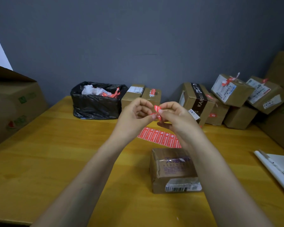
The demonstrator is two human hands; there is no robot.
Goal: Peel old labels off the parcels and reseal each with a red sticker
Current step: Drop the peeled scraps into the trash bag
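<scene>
While the parcel [172,169] waits, a red sticker [157,110] is readied
Fingers of left hand [134,113] and right hand [173,116] pinch it above the parcel, likely to peel its backing

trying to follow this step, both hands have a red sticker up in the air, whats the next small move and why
Probably lower the red sticker onto the taped top of the parcel just below. The left hand and right hand both pinch it in mid-air, and that parcel's top shows no red sticker yet.
</scene>
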